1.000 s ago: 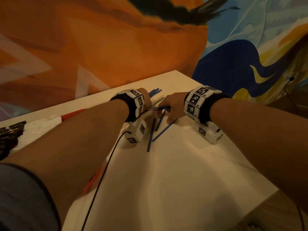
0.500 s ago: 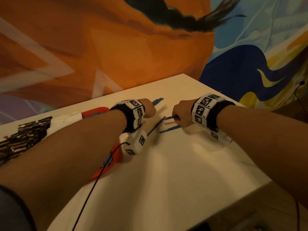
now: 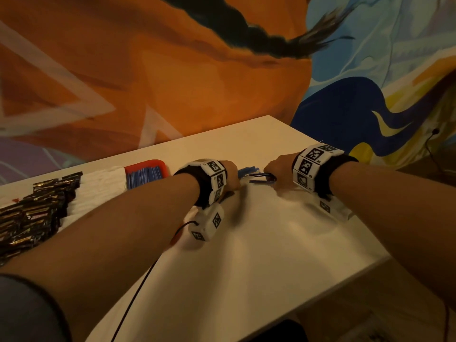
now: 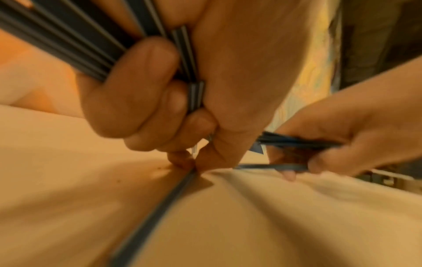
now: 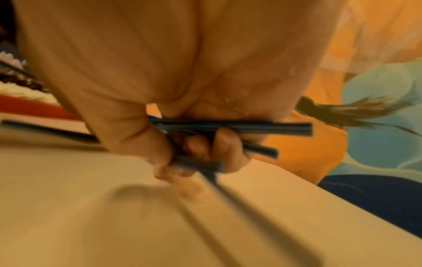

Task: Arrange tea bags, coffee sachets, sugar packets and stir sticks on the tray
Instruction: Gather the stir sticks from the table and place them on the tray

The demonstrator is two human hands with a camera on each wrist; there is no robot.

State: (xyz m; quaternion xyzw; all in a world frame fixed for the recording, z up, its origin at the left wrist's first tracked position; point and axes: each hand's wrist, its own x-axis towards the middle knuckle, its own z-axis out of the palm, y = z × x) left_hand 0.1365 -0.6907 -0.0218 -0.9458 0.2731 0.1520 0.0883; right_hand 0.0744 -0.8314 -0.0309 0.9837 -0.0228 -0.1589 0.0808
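1. The red tray (image 3: 148, 163) lies on the table (image 3: 246, 267), left of the left hand (image 3: 230, 175). It holds blue sticks (image 3: 144, 177), white packets (image 3: 98, 188) and dark sachets (image 3: 32, 213) in rows.
2. The left hand's fingers curl round a bundle of sticks (image 4: 68, 41); thumb and fingertip pinch one more stick (image 4: 157, 207) against the table.
3. The right hand (image 3: 278, 169), just beside the left, clasps several sticks (image 5: 228, 126) in curled fingers (image 5: 226, 150), low over the table.

Café-like room (painted mural (image 3: 172, 70), white table (image 3: 246, 267)).
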